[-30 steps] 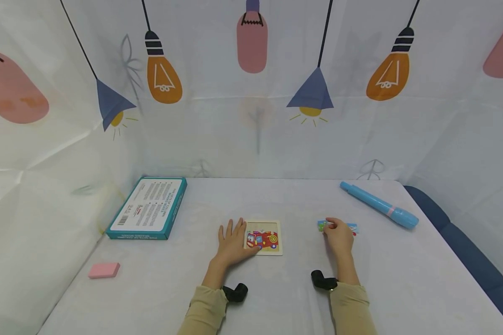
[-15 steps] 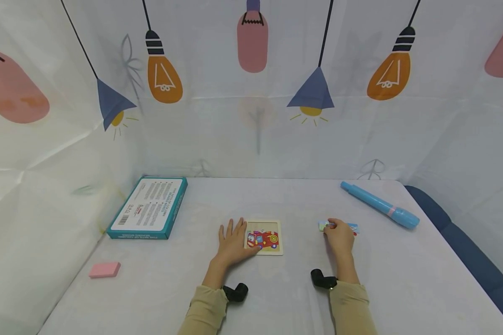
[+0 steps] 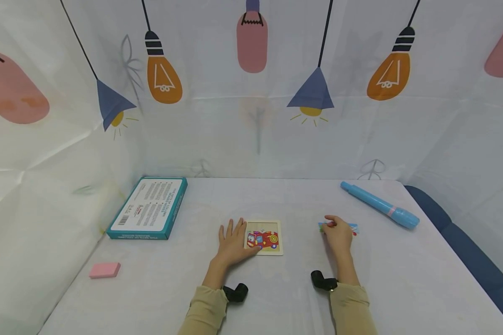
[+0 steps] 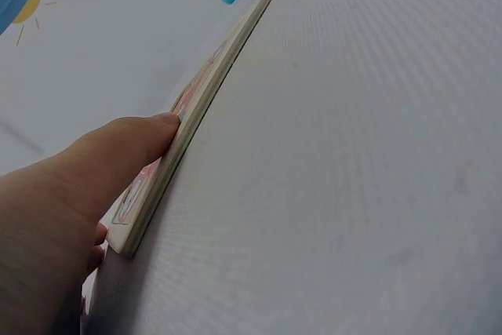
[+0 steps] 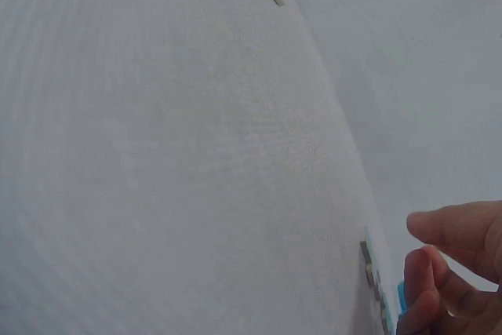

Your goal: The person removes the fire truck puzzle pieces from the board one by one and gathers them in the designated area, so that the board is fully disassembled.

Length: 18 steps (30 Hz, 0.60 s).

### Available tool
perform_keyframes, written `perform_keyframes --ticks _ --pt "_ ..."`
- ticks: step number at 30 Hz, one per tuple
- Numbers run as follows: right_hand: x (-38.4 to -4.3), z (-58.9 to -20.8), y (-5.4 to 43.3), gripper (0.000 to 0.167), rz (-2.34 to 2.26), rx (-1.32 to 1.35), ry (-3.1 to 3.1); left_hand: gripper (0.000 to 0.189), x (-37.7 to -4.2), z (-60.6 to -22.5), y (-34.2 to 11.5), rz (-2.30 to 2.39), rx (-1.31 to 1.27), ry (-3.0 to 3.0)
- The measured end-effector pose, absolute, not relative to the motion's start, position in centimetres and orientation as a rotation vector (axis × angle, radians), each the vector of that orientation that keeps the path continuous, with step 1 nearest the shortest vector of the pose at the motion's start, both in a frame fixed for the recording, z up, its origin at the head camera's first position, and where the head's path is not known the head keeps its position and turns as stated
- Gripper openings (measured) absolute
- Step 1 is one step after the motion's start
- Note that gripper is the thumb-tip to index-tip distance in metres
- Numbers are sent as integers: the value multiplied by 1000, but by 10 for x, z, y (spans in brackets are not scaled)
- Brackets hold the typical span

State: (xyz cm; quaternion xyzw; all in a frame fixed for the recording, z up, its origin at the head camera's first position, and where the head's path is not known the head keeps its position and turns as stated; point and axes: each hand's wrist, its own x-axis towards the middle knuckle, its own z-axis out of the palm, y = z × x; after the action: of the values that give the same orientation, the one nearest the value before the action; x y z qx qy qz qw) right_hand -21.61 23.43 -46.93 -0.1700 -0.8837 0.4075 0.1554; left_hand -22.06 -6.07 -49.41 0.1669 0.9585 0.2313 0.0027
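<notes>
A small wooden puzzle board (image 3: 280, 238) with a pale rim and a red vehicle picture lies flat on the white table. My left hand (image 3: 233, 245) rests beside it, fingers spread, its thumb on the board's near edge; the left wrist view shows the thumb (image 4: 129, 143) touching the rim. To the right, my right hand (image 3: 338, 236) hovers over a light-blue puzzle piece (image 3: 354, 227) with green and red bits, partly hidden by the hand. In the right wrist view its fingers (image 5: 455, 225) are bent and apart, with the piece (image 5: 375, 280) lying beyond on the table.
A teal-edged box (image 3: 148, 204) with a printed white label lies at the back left. Nearer me on the left is a pink block (image 3: 104, 270). A light-blue tube (image 3: 377, 204) lies at the back right. A dark blue seat (image 3: 465, 242) borders the table's right side.
My right fingers have lifted a little and spread away from the light-blue piece, which stays about where it was. The left hand and the board have not moved.
</notes>
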Motion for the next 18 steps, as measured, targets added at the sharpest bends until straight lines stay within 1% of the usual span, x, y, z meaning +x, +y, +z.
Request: perform_keyframes --ticks 10,18 --pt "-217 -465 215 30 1336 -391 -2555 94 -217 -496 -63 900 596 3007" --pt "-220 -471 197 29 1382 -334 -2570 87 -222 -497 -61 743 550 3008"
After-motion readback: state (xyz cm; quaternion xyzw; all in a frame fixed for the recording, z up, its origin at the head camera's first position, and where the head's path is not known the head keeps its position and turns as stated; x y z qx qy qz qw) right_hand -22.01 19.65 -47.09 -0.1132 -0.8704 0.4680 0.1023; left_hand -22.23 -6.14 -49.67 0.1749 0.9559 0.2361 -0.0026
